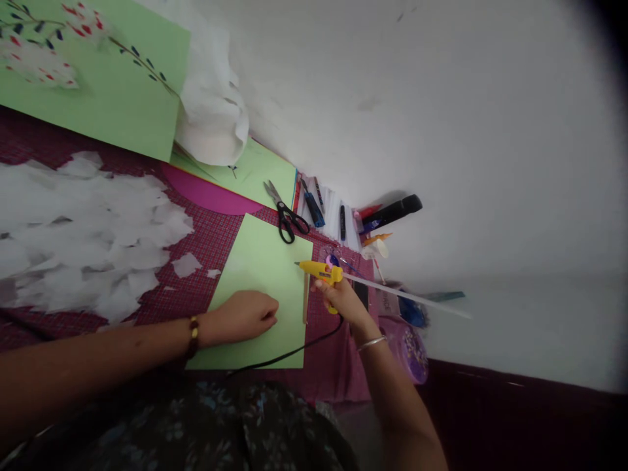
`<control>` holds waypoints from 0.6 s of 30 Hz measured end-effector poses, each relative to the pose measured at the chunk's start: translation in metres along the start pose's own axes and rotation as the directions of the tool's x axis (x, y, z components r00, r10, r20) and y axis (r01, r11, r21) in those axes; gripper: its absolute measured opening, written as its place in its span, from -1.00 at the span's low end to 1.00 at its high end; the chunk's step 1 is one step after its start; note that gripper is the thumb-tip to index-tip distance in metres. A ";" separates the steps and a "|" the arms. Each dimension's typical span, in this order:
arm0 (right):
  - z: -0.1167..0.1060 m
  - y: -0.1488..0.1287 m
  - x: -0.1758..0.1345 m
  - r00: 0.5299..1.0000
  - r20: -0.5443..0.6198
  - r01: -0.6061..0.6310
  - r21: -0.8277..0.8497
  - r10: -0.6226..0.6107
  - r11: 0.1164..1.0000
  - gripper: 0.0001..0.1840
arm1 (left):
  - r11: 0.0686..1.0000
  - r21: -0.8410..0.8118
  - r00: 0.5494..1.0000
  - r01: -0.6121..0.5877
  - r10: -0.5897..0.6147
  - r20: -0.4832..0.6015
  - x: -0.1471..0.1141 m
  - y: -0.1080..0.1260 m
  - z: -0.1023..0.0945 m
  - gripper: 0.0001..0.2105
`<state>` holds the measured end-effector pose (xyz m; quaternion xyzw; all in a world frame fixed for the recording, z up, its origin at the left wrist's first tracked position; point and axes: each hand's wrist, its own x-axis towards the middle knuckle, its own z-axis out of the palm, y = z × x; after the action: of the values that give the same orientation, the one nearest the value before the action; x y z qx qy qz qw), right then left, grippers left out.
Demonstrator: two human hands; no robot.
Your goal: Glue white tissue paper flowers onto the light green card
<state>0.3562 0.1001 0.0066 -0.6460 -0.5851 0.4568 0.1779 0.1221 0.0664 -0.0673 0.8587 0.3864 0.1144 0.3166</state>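
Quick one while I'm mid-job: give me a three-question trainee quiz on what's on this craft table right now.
1. True or false: the right hand holds a yellow glue gun.
2. What does the left hand rest on?
A. the scissors
B. the green paper sheet
C. the purple container
3. Fill in: the black-handled scissors lie just beyond the far edge of the ____ sheet.

Key:
1. True; its nozzle points left, over the sheet's right edge.
2. B, the green paper sheet.
3. Green; the white paper scraps lie to its left on the red checked cloth.

Yellow glue gun (pixel 320 269), pale green paper (pixel 260 294), maroon checked cloth (pixel 206 245), black-handled scissors (pixel 287 219).
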 end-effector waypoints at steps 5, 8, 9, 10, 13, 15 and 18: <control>-0.002 0.005 0.003 1.000 -0.009 -0.020 -0.026 0.019 0.999 -0.61 | 0.987 0.155 0.999 -0.028 0.034 -0.032 0.016 -0.001 -0.007 -0.80; 0.000 0.009 0.006 0.999 -0.044 0.004 -0.025 -0.005 1.000 -0.64 | 0.948 0.286 0.982 -0.142 0.171 -0.078 0.016 -0.007 0.002 -0.84; 0.000 0.009 0.007 0.999 -0.051 0.009 -0.024 -0.010 1.000 -0.64 | 0.939 0.300 0.976 -0.166 0.201 -0.088 0.016 -0.009 0.006 -0.84; 0.001 0.010 0.008 0.999 -0.053 0.010 -0.026 -0.011 1.000 -0.63 | 0.936 0.303 0.971 -0.177 0.216 -0.099 0.016 -0.011 0.009 -0.85; 0.002 0.011 0.009 0.999 -0.045 0.016 -0.029 -0.017 0.999 -0.62 | 0.943 0.284 0.966 -0.174 0.219 -0.135 0.016 -0.015 0.016 -0.84; 0.002 0.011 0.008 0.999 -0.034 0.023 -0.030 -0.024 0.999 -0.63 | 0.945 0.281 0.965 -0.168 0.216 -0.148 0.016 -0.016 0.016 -0.84; 0.001 0.011 0.007 0.999 -0.030 0.027 -0.036 -0.029 0.999 -0.65 | 0.940 0.301 0.967 -0.163 0.213 -0.141 0.015 -0.014 0.013 -0.85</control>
<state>0.3612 0.1039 -0.0047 -0.6478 -0.5993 0.4338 0.1817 0.1301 0.0788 -0.0864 0.9156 0.3404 0.1605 0.1418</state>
